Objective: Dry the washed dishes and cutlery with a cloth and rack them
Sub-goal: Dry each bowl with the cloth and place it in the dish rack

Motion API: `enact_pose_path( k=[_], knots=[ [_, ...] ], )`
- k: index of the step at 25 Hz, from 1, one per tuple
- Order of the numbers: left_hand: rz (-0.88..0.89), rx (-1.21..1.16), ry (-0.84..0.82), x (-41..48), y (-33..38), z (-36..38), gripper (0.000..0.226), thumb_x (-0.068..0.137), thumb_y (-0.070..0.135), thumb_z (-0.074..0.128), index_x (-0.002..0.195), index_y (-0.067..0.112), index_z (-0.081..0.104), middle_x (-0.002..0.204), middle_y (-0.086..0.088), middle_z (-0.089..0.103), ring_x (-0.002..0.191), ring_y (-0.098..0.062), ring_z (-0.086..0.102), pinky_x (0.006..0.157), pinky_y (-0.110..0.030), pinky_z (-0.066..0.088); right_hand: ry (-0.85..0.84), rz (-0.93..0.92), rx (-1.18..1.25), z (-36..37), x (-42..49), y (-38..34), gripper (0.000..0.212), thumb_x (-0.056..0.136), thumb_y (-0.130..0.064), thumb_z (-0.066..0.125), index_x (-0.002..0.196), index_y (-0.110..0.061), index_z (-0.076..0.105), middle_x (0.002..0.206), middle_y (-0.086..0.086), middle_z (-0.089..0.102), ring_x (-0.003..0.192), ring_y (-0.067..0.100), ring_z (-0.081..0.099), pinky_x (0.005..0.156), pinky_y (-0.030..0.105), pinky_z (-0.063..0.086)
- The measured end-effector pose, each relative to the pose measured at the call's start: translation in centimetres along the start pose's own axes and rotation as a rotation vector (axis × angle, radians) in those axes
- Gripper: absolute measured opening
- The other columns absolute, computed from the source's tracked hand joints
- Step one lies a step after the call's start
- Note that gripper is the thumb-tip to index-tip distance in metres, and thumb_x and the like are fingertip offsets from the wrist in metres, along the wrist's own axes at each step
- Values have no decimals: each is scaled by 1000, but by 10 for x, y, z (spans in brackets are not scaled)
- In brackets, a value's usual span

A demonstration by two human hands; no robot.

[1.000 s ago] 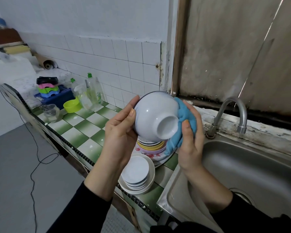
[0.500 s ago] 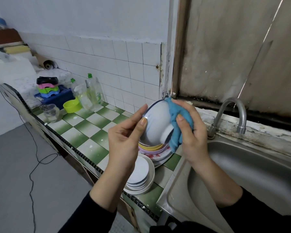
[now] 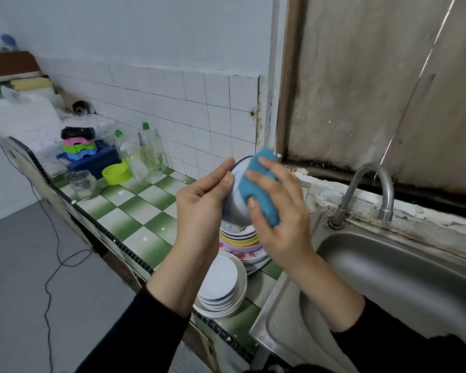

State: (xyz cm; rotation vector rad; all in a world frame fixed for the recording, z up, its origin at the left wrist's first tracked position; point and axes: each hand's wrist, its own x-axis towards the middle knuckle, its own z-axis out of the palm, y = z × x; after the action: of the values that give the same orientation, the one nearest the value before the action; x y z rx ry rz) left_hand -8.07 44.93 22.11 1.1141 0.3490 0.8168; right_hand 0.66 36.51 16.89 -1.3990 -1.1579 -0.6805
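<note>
My left hand (image 3: 199, 208) holds a white bowl (image 3: 236, 205) with a blue rim by its edge, tilted on its side above the counter. My right hand (image 3: 280, 211) presses a blue cloth (image 3: 261, 189) against the bowl's outer wall, thumb and fingers curled round the cloth. Under the bowl stands a stack of coloured bowls and plates (image 3: 242, 243). A stack of white saucers (image 3: 221, 286) sits in front of it near the counter's edge.
A steel sink (image 3: 388, 286) with a curved tap (image 3: 366, 189) lies to the right. On the green checked counter (image 3: 135, 211) to the left stand detergent bottles (image 3: 151, 154), a yellow-green cup (image 3: 116, 173), a glass jar (image 3: 82, 184) and a blue crate (image 3: 92, 160) of coloured holders.
The bowl has turned from base-towards-me to side-on. My right hand has moved the cloth round from the far side onto the bowl's near outer wall.
</note>
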Motion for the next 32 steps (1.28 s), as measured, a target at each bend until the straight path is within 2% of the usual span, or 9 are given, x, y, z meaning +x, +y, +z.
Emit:
enact_pose_path(
  k=[4, 10, 14, 16, 18, 21, 24, 29, 32],
  knots=[
    [-209, -177, 118, 28, -6, 5, 26, 95, 5, 51, 116, 8, 65, 93, 0, 71, 82, -16, 63, 72, -29, 54, -53, -213, -177, 17, -29, 35, 35, 90, -16, 55, 125, -14, 54, 143, 13, 37, 133, 50, 32, 116, 50, 25],
    [-363, -456, 124, 34, -13, 15, 17, 98, 4, 45, 97, 8, 62, 80, -1, 69, 77, -16, 62, 86, -37, 49, 220, 54, 44, 31, -47, 41, 30, 100, -26, 45, 130, -18, 44, 157, -3, 21, 145, 32, 24, 117, 43, 24],
    [-287, -439, 55, 34, -16, 9, 20, 96, 2, 44, 101, 9, 62, 81, 3, 72, 81, -14, 64, 91, -37, 48, 307, 229, 294, 27, -39, 32, 39, 100, -26, 43, 138, -34, 39, 153, 14, 29, 144, 28, 27, 116, 35, 26],
    [-238, -392, 28, 35, -16, 4, 22, 95, 1, 43, 104, 9, 62, 85, 4, 73, 86, -15, 63, 94, -36, 45, 361, 401, 413, 24, -30, 21, 40, 96, -25, 43, 134, -40, 43, 145, 9, 42, 138, 23, 38, 113, 34, 34],
    [-189, -298, -12, 33, -14, 0, 24, 94, 3, 44, 103, 12, 65, 89, 5, 73, 88, -15, 63, 87, -32, 47, 425, 575, 514, 19, -19, 13, 35, 95, -27, 43, 129, -31, 48, 131, -2, 52, 122, 6, 51, 102, 25, 44],
    [-93, -114, -56, 30, -8, -5, 26, 93, 0, 46, 99, 13, 69, 90, 5, 74, 84, -11, 67, 77, -24, 53, 389, 676, 556, 10, -5, 14, 37, 91, -25, 42, 124, -12, 52, 120, 7, 58, 103, -2, 58, 85, 14, 47],
    [30, 71, -94, 28, -4, -8, 32, 89, -5, 52, 93, 17, 74, 87, 5, 75, 83, -7, 67, 73, -18, 53, 250, 623, 529, 0, 5, 17, 32, 92, -29, 47, 120, -16, 55, 118, 4, 59, 103, 0, 58, 83, 14, 47],
    [28, 169, -108, 18, -17, 3, 30, 84, -12, 57, 92, 10, 76, 91, -5, 75, 86, -14, 68, 78, -23, 56, -6, 53, 80, -7, 4, 8, 29, 93, -21, 52, 120, -14, 60, 123, 6, 62, 120, 24, 55, 105, 36, 41],
    [-20, 94, -14, 21, -24, 4, 29, 87, -8, 57, 91, 14, 75, 88, -1, 76, 85, -13, 68, 79, -21, 55, 125, 363, 213, -5, 1, 25, 27, 89, -34, 53, 114, -31, 61, 118, -12, 64, 115, 11, 58, 103, 42, 46]
  ],
)
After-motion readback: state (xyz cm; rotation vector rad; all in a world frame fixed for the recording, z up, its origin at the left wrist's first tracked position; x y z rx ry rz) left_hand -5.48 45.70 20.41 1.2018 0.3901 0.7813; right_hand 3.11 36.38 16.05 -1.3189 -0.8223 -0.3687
